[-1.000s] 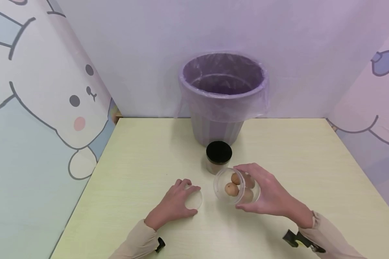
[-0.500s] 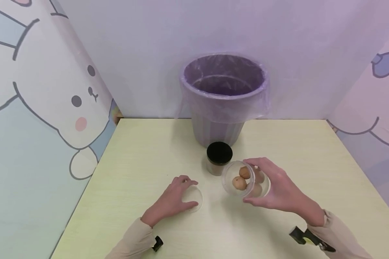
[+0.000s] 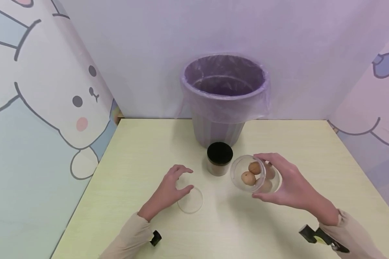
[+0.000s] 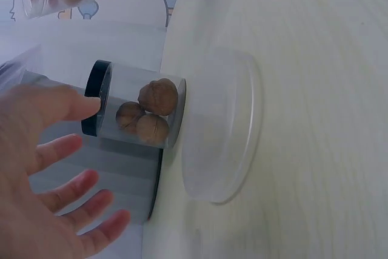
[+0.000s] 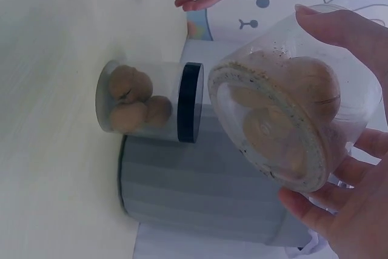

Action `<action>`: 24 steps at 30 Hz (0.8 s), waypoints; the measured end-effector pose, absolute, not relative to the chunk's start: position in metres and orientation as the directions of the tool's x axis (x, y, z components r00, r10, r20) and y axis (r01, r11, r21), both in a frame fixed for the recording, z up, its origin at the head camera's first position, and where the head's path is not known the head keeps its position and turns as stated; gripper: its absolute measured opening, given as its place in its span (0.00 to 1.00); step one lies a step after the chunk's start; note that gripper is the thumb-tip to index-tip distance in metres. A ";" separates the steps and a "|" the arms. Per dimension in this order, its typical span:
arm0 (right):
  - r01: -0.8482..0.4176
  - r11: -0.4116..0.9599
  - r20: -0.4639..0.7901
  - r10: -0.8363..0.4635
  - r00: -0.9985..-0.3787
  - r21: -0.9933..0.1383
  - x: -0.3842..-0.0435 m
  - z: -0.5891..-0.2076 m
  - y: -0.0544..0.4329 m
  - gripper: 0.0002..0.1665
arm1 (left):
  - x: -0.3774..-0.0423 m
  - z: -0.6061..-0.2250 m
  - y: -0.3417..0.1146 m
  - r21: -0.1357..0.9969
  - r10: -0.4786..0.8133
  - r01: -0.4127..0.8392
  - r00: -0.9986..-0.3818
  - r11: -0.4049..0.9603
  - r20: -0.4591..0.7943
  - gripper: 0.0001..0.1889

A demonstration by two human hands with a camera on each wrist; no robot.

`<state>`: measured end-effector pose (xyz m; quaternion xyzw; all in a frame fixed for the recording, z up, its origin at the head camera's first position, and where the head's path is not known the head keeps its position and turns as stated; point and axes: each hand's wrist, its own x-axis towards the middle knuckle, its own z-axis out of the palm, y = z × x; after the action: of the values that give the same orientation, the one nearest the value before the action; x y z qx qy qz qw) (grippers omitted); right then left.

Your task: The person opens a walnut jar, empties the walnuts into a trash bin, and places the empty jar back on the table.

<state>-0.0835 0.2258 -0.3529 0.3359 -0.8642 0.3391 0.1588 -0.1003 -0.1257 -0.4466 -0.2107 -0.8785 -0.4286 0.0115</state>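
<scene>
Being held tilted above a pale table (image 3: pixel 136 154) by a person's right hand (image 3: pixel 288 183), whose thumb and fingers are wrapped round its sides, is one clear jar (image 5: pixel 354 83). At least two walnuts (image 3: pixel 248 178) can be counted inside; the exact number is blurred by the plastic. The left hand (image 3: pixel 166 190) is held empty, thumb and fingers spread, near one clear round lid (image 3: pixel 191 200) lying on the table. A second jar, black-lidded (image 4: pixel 127 83), is seen upright near the middle, with three walnuts visible inside. Just behind it one bin (image 3: pixel 218 133), covered at the rim by a purple liner (image 3: pixel 225 111), is partly blocked at its base. Cartoon animals are printed on both side walls (image 3: pixel 29 165).
</scene>
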 end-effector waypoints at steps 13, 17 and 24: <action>-0.699 0.565 0.542 -0.455 -0.707 -0.438 -0.092 -0.332 0.239 0.58 | -0.117 -0.422 -0.131 0.723 0.307 0.496 -0.868 0.481 0.391 0.20; -0.673 0.587 0.521 -0.440 -0.732 -0.449 -0.094 -0.326 0.243 0.58 | -0.122 -0.413 -0.135 0.706 0.297 0.533 -0.846 0.466 0.443 0.19; -0.672 0.605 0.534 -0.432 -0.727 -0.427 -0.099 -0.317 0.248 0.58 | -0.135 -0.395 -0.139 0.658 0.276 0.597 -0.800 0.459 0.533 0.19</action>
<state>-0.0993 0.2484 -0.3167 0.3155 -0.8749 0.3132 0.1923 -0.1348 -0.1387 -0.3954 -0.2612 -0.8351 -0.4500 0.1786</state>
